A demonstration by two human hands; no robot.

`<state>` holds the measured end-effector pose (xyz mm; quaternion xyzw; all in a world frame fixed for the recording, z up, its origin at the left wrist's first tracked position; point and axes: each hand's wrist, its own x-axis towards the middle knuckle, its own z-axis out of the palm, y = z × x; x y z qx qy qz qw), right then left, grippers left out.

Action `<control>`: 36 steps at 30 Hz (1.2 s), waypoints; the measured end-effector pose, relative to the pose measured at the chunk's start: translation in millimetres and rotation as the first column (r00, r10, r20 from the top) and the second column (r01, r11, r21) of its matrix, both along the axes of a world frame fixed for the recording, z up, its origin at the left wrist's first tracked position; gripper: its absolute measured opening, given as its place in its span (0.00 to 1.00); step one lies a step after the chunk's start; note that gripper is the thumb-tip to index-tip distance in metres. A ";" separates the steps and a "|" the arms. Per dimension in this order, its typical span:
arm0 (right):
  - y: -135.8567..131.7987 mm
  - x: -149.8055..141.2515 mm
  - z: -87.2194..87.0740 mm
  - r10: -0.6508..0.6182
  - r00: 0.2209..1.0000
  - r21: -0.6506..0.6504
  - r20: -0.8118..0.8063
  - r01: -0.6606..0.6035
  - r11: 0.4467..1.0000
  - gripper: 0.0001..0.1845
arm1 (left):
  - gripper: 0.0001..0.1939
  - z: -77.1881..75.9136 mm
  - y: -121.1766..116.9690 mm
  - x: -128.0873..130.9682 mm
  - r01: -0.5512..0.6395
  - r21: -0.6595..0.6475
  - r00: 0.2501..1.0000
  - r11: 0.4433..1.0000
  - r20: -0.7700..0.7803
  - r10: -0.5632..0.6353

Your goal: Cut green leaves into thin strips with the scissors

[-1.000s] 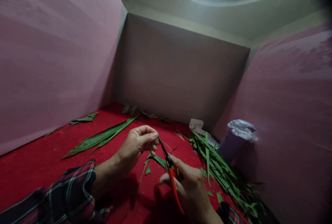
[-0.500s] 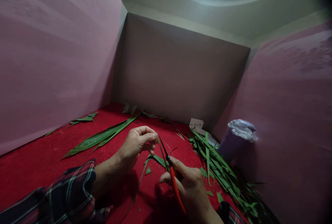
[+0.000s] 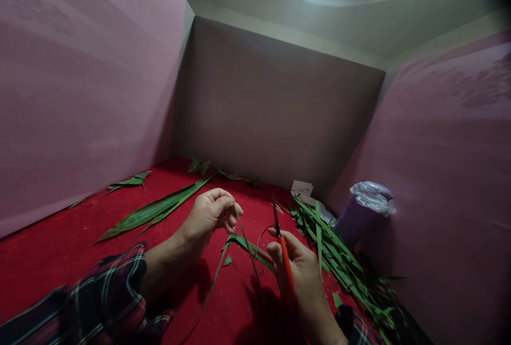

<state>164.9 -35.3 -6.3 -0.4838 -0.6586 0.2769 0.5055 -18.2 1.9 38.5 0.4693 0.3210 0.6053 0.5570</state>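
My left hand [image 3: 213, 214] pinches the top end of a thin green leaf strip [image 3: 248, 246], which hangs down toward the red cloth [image 3: 131, 270]. In my right hand [image 3: 301, 270] is a pair of scissors with red handles [image 3: 286, 265] and dark blades [image 3: 276, 214] pointing up and away. The blades look closed and stand apart from the strip, to its right. Below and between the hands lies a folded green leaf [image 3: 255, 252] with a long thin stem [image 3: 211, 292] trailing toward me. A small leaf scrap [image 3: 228, 261] rests near it.
At the right lies a pile of long green leaves [image 3: 335, 249], beside a purple container [image 3: 359, 217] topped with clear plastic. White paper [image 3: 302, 189] sits at the back. Long leaves [image 3: 159, 209] and a smaller leaf piece [image 3: 131, 180] lie at left. Pink walls enclose the cloth.
My right hand and the scissors have moved right, away from the strip. My left hand has shifted slightly left and up, still pinching the strip.
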 end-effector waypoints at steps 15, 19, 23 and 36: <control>4.3 -2.9 -0.2 0.026 0.994 -0.102 -0.102 -0.036 0.994 0.19 | 0.10 -3.5 3.1 -1.7 -0.053 -0.024 0.998 0.998 0.023 0.054; 5.6 -4.9 -4.4 0.061 0.992 -0.125 -0.107 -0.075 0.989 0.18 | 0.12 -6.3 3.8 -1.5 -0.010 -0.081 1.000 0.997 0.013 0.012; 6.9 -7.1 -8.2 0.083 0.991 -0.137 -0.107 -0.097 0.986 0.20 | 0.07 -7.3 4.1 -2.8 0.002 -0.145 1.000 0.989 -0.013 -0.004; 13.9 4.8 -16.5 0.015 0.971 -0.137 -0.240 -0.049 0.989 0.21 | 0.06 -24.0 8.4 4.7 0.159 -0.307 0.987 0.938 0.024 -0.159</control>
